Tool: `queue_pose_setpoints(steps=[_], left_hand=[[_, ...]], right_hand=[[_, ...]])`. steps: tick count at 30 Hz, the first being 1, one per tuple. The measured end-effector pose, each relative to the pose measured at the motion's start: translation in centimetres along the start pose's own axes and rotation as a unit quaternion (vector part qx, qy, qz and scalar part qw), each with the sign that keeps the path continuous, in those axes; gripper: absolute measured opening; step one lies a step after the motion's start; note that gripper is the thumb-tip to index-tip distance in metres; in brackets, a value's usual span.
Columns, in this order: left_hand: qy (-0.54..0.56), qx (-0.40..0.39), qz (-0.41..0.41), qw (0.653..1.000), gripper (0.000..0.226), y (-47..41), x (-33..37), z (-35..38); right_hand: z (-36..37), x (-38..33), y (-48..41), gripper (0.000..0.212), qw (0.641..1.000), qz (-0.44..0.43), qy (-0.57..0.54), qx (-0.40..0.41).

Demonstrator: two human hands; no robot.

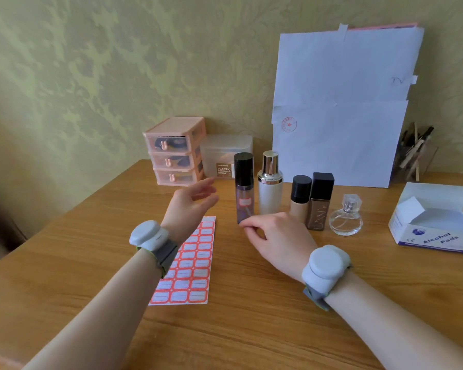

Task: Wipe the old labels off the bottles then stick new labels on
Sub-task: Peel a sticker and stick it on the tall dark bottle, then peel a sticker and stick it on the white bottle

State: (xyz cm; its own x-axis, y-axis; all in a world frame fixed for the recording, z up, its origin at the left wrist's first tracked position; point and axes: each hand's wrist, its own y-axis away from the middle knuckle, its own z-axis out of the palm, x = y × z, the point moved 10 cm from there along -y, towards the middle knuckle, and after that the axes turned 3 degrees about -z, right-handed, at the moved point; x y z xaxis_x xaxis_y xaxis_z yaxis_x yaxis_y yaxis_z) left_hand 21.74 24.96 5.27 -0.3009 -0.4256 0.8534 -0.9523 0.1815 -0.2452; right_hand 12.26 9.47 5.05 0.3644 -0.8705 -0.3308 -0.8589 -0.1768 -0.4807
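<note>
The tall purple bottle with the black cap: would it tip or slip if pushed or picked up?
Probably tippy: the tall purple bottle is narrow, standing upright on a small base. Its glossy sides likely feel slippery. It looks see-through, glass or hard plastic, so stiff, possibly breakable.

Wall (91, 76): yellow-green wallpaper with a damask leaf pattern, behind the table.
Table (251, 329): honey-brown wood-grain top, back edge against the wall.
Left margin: dark brown blurred strip, not identifiable.
Along the wall, on the table: pink three-drawer organiser (175, 150); translucent plastic container (225, 153) just beside it; white paper sheets (342, 102) leaning upright; clear holder of sticks (414, 158).
Light: soft, even, with faint shadows.
</note>
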Motion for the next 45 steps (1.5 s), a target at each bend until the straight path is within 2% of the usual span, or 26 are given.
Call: queue_pose_setpoints(steps=[3,6,9,12,14,17,19,23,29,31,33,36,39,45], left_hand=[[-0.125,0.003,-0.005,0.992,0.036,1.0,-1.7,-3.1],[-0.251,-0.007,-0.051,0.967,0.037,2.2,-5.0,-5.2],[-0.311,-0.011,-0.091,0.946,0.044,3.3,-7.4,-5.9],[-0.34,-0.064,-0.084,0.935,0.053,3.9,-8.1,-3.9],[-0.349,-0.085,-0.068,0.931,0.049,4.1,-8.0,-2.7],[-0.327,-0.056,-0.041,0.943,0.035,3.6,-7.3,-3.0],[-0.329,-0.05,-0.049,0.942,0.04,3.1,-7.3,-3.0],[-0.387,-0.098,-0.061,0.915,0.056,2.5,-7.7,-1.2],[-0.385,-0.097,-0.053,0.916,0.051,2.0,-7.4,-0.7],[-0.372,-0.097,-0.049,0.922,0.046,2.0,-7.1,-0.6],[-0.319,-0.075,-0.036,0.944,0.039,2.1,-6.6,-1.0],[-0.143,-0.05,-0.046,0.987,0.031,2.4,-6.6,-2.2],[-0.007,-0.064,-0.068,0.996,0.049,2.8,-6.7,-2.5],[0.125,-0.072,-0.117,0.983,0.084,3.0,-7.3,-2.3]], right_hand=[[1.4,-1.3,-1.2,0.026,0.999,-0.015,0.011,-0.048],[4.2,-3.3,-2.5,0.03,0.995,-0.032,0.013,-0.095],[6.7,-4.5,-3.9,0.032,0.993,-0.018,0.013,-0.115],[8.4,-4.8,-4.8,0.031,0.992,0.0,0.029,-0.123],[9.2,-4.3,-4.8,0.026,0.989,0.014,0.045,-0.14],[9.7,-3.5,-4.3,0.031,0.986,0.037,0.033,-0.156],[9.6,-3.2,-3.9,0.034,0.987,0.037,0.025,-0.154],[9.5,-3.1,-3.3,0.035,0.99,0.031,0.018,-0.138],[9.5,-2.6,-3.2,0.042,0.991,0.038,-0.02,-0.127],[9.4,-2.5,-3.2,0.045,0.991,0.041,-0.03,-0.122],[9.2,-2.4,-3.2,0.05,0.992,0.047,-0.038,-0.114],[8.8,-2.1,-3.2,0.052,0.993,0.055,-0.041,-0.091],[8.2,-2.1,-3.4,0.044,0.995,0.054,-0.047,-0.068],[7.5,-2.7,-3.4,0.035,0.997,0.046,-0.047,-0.038]])
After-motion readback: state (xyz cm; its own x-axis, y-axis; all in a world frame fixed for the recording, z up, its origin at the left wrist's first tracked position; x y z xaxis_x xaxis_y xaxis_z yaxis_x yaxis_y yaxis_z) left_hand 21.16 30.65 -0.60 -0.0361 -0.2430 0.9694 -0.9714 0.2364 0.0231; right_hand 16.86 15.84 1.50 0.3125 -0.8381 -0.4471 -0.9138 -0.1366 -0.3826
